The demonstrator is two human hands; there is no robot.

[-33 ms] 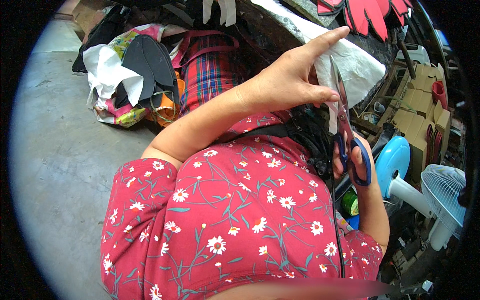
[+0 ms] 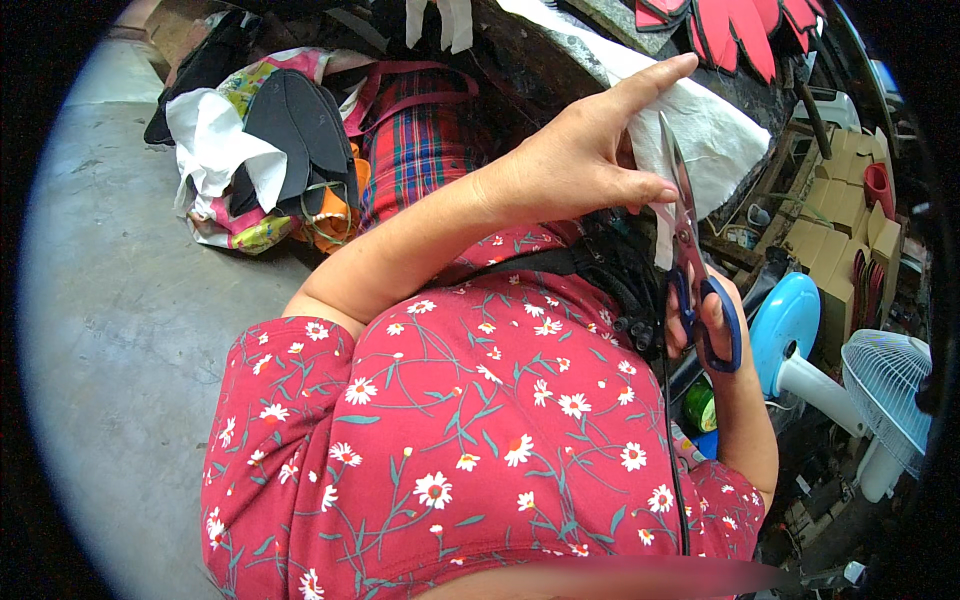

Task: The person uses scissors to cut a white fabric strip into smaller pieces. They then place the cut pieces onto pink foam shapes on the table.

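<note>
White cloth (image 2: pixel 700 125) is pinched in the left hand (image 2: pixel 580 165), which reaches up and across the body from the lower left. The forearm runs diagonally, the wrist is straight, the forefinger points out toward the upper right along the top of the cloth, and the thumb presses against the cloth's lower edge, so this grip is clamped on the fabric. A narrow strip of the cloth hangs down just below the thumb.

Blue-handled scissors (image 2: pixel 692 260) stand nearly upright just to the right of that hand, blades pointing up and lying against the cloth beside the thumb. The right hand (image 2: pixel 705 320) holds them from below, fingers threaded through the blue loops, its grip closed around the handles; the right forearm comes up from the lower edge, close to the body. The blades look almost together, though I cannot tell whether they are fully closed.

Red flowered sleeves cover both upper arms. Behind the hands, a dark bench (image 2: pixel 540 60) carries red cut shapes (image 2: pixel 740 30). On the grey floor (image 2: pixel 110 300) to the left lies a heap of bags and dark shoe soles (image 2: pixel 295 130). To the right sit cardboard boxes (image 2: pixel 845 230) and a blue and white fan (image 2: pixel 880 390).
</note>
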